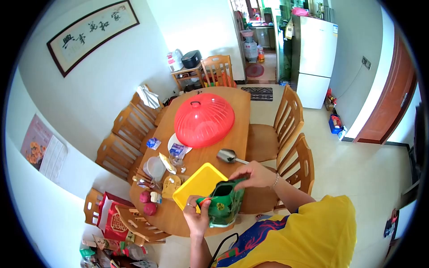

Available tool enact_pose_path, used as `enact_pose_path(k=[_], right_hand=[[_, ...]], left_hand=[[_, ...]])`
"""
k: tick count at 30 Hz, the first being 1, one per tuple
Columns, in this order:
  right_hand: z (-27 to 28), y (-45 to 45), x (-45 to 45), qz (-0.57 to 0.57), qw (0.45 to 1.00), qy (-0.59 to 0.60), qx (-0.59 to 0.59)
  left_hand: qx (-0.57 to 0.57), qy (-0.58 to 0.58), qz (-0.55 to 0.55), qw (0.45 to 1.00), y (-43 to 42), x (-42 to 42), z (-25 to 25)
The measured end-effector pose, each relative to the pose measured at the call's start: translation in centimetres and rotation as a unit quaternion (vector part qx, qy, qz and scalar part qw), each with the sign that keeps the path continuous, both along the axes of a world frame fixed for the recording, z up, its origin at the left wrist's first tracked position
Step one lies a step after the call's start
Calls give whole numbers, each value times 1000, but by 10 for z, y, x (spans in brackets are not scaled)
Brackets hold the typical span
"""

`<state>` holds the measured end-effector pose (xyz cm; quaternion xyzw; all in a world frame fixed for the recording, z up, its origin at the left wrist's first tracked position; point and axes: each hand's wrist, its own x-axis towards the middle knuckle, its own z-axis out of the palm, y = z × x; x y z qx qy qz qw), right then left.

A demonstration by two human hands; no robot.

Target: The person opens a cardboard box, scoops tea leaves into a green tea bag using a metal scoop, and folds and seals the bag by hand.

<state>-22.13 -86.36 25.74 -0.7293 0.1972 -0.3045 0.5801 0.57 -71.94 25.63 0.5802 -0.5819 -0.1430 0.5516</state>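
A green printed plastic bag [222, 209], its mouth open and dark inside, is held up over the near edge of the table. My left hand [197, 217] pinches the left corner of its opening, and my right hand [254, 175] grips the rim on the right. What the bag contains cannot be seen. Partly behind the bag lies a yellow plastic tray [196, 182] with a plain inside. Just beyond my right hand rests a metal scoop [227, 155], its handle pointing toward that hand.
A red dome food cover [204, 119] occupies the far half of the wooden table [239, 102]. On the left are a clear container [156, 168], a cat-shaped board [171, 186] and dark pink fruit [149, 208]. Wooden chairs [292, 120] surround the table; a fridge [316, 49] stands behind.
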Motion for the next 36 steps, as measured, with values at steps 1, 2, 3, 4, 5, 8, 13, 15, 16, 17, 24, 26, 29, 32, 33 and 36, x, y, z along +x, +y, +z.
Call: enact_pose_path(k=[1,2,3,4,5,8,13,15,16,17,24,26,29,32,33,36], right_hand=[[12,4,-4,8,998,25,-51],[8,1,-7,17,995,31,-94],[4,1,-9,26,990,37,-137],[3,3,-10,22,989,36,-140],[2,6,-9,-9,984,1,-175],[8,9,-8,-51,974,-30,-218],[17,0,-12,-79,954,-6,-290],[21,-10,-16,-72,950,15,-303],[21,-14,-18,-78,943,25,-324],[24,-16,-21,-73,942,27,-327],[44,-13,1,-80,895,53,-435],[44,-22,12,-65,893,70,-439],[41,-37,29,-60,887,84,-450],[39,-55,46,-46,893,72,-442],[39,-58,51,-36,894,74,-441],[47,-61,68,-32,896,31,-441]], left_hand=[[-3,0,-5,1000,-1,-2,3],[-4,-17,-3,1000,-2,-4,4],[-6,-35,0,999,-2,-5,6],[-8,-25,-5,1000,-1,-6,11],[-11,-26,-8,1000,0,-5,10],[61,86,-56,993,5,-2,12],[74,-49,-60,994,-15,-10,35],[40,-119,-59,990,-26,-8,32],[10,-136,-66,988,-30,-10,34],[8,-133,-61,989,-34,-13,37],[-63,-180,-69,979,-58,-18,49],[-66,-225,-71,969,-66,-8,52],[-66,-261,-53,962,-74,10,59],[-92,-241,-62,964,-87,26,57],[-89,-235,-54,966,-90,29,56],[-49,-264,-12,963,-100,35,52]])
